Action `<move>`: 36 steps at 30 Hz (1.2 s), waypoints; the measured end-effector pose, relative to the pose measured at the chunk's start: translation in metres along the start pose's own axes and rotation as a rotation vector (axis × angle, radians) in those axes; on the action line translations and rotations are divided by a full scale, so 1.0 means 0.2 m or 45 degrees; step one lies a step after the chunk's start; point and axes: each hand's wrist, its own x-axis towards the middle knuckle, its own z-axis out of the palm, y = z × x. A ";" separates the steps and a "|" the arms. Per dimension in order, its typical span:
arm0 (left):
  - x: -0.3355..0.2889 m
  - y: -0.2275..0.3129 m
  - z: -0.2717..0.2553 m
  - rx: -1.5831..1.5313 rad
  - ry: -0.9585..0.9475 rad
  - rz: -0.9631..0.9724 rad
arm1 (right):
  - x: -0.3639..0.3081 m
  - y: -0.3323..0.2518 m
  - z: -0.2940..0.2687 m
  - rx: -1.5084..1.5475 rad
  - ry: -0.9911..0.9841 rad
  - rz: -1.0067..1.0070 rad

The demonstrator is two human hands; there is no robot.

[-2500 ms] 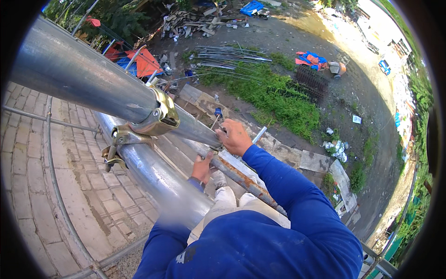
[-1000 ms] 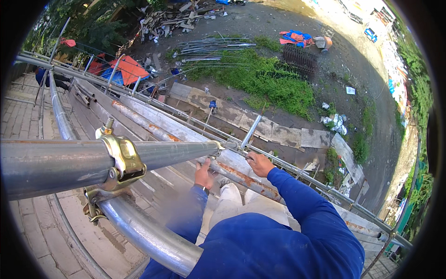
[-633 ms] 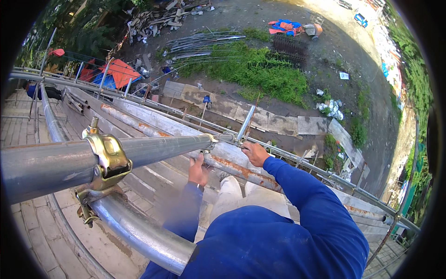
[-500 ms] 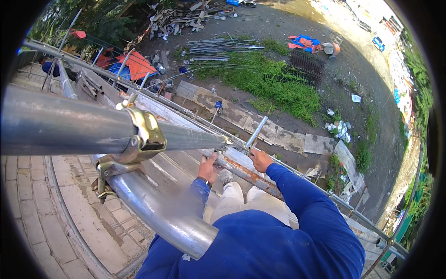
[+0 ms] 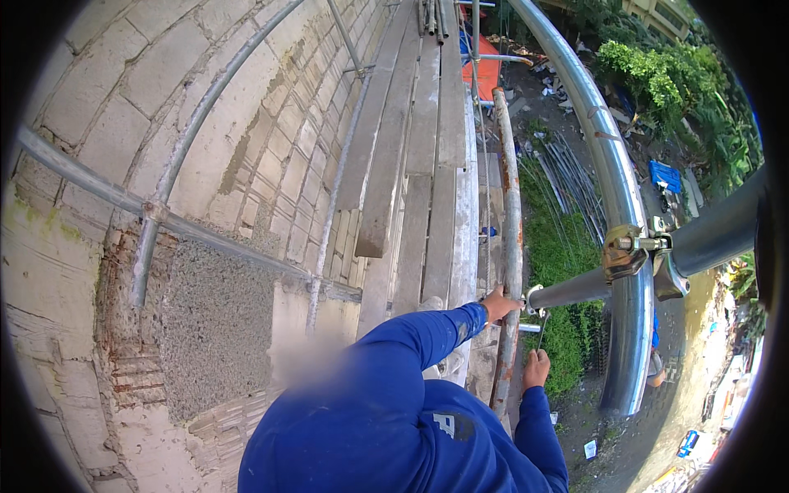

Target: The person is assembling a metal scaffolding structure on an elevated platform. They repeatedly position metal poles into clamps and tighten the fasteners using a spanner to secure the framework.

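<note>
My left hand (image 5: pixel 498 305) is closed around a rust-streaked scaffold pipe (image 5: pixel 510 205), its thumb reaching over the pipe. Right by that thumb is a small metal coupler (image 5: pixel 536 302), at the end of a grey scaffold tube (image 5: pixel 571 289). On the outer side of the rusty pipe, my right hand (image 5: pixel 536 369) grips a slim metal wrench (image 5: pixel 542 330). The wrench points up toward the coupler; how its head meets the nut is too small to tell. A short bright tube end (image 5: pixel 529 328) juts out between my hands.
Wooden planks (image 5: pixel 419 197) form a walkway beside a block wall (image 5: pixel 271 140). A shiny curved tube (image 5: pixel 612 164) crosses on the right, with a large clamp (image 5: pixel 629 253) joining it to the grey tube. Far below are grass (image 5: pixel 559 246) and stacked metal pipes (image 5: pixel 567 177).
My view has turned left, toward the planks and wall. The right hand has come away from beside the rusty pipe and now sits lower, on its outer side. My left hand stays at the pipe.
</note>
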 end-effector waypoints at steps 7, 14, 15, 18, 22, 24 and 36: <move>-0.12 0.10 0.05 -0.003 -0.020 0.011 | -0.01 0.05 -0.03 0.060 0.030 0.121; 0.04 -0.05 0.03 0.196 0.132 0.098 | 0.03 -0.06 -0.04 0.340 -0.143 0.309; 0.05 -0.08 0.05 0.195 0.108 0.113 | 0.01 -0.04 -0.03 0.341 -0.133 0.305; 0.04 -0.07 0.07 -0.003 -0.003 0.063 | 0.00 -0.06 -0.03 0.337 -0.141 0.362; 0.03 -0.05 0.04 -0.066 -0.025 0.033 | -0.03 -0.20 -0.07 0.229 -0.086 0.337; -0.05 0.02 0.05 -0.126 -0.028 0.002 | -0.02 -0.17 -0.06 0.241 -0.084 0.328; 0.02 -0.05 0.05 0.017 -0.002 0.056 | 0.04 0.08 -0.12 -0.032 0.107 0.176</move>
